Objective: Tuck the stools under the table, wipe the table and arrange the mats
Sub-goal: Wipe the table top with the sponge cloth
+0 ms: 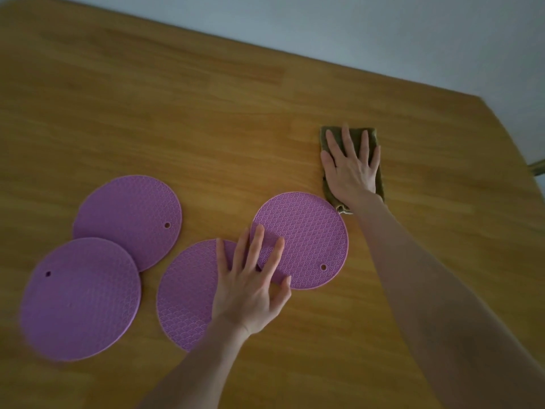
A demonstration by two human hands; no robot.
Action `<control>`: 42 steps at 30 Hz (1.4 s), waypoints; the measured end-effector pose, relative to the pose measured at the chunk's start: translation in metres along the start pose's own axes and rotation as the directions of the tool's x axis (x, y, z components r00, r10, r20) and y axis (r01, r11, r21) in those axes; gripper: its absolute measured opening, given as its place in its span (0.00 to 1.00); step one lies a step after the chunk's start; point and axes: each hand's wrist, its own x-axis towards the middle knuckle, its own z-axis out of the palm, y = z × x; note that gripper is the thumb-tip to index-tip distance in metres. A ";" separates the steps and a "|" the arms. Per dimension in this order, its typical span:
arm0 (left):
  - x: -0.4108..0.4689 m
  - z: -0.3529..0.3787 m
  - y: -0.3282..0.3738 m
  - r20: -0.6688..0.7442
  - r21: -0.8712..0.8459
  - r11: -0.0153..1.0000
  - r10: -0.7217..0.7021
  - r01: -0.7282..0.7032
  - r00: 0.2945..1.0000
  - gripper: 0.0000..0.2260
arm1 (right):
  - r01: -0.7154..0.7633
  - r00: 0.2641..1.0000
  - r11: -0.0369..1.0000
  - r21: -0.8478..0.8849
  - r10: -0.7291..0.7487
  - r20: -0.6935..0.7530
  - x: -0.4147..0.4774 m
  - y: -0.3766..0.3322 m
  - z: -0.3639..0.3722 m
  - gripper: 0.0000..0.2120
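Note:
Several round purple mats lie on the wooden table (206, 98). One mat (129, 216) sits at the back left and another mat (79, 299) overlaps it at the front left. My left hand (250, 284) presses flat with straight fingers on two overlapping mats: a lower mat (185, 293) and an upper right mat (309, 234). My right hand (351, 166) lies flat, fingers spread, on a folded olive-green cloth (327, 137) further right on the table.
A pale wall (383, 31) runs along the table's far edge. The table's right corner is cut at an angle, and a greenish object (538, 166) shows past that edge. No stools are in view.

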 end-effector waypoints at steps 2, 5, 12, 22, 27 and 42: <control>0.001 0.000 0.000 0.010 0.001 1.000 -0.003 0.003 1.000 0.28 | 0.003 1.000 1.000 0.001 -0.003 -0.006 0.001 0.000 0.001 0.25; 0.001 -0.001 0.000 0.020 0.004 1.000 -0.009 0.009 1.000 0.29 | 0.009 1.000 1.000 -0.007 -0.009 -0.011 0.004 -0.001 0.001 0.25; 0.001 -0.002 0.000 0.009 0.002 1.000 -0.005 0.005 1.000 0.28 | 0.045 0.999 0.999 -0.012 -0.045 -0.010 0.011 -0.010 0.000 0.25; 0.001 0.000 0.001 -0.019 -0.019 1.000 -0.009 0.009 1.000 0.29 | 0.356 0.935 0.935 -0.007 -0.356 0.011 0.031 -0.119 0.007 0.25; 0.001 0.000 -0.001 -0.040 -0.008 1.000 -0.006 0.005 0.999 0.29 | 0.370 0.929 0.929 -0.008 -0.369 0.011 0.028 -0.134 0.013 0.25; 0.002 0.000 0.001 -0.030 -0.022 1.000 -0.005 0.004 1.000 0.29 | 0.266 0.964 0.964 0.014 -0.266 0.003 0.041 -0.125 0.008 0.25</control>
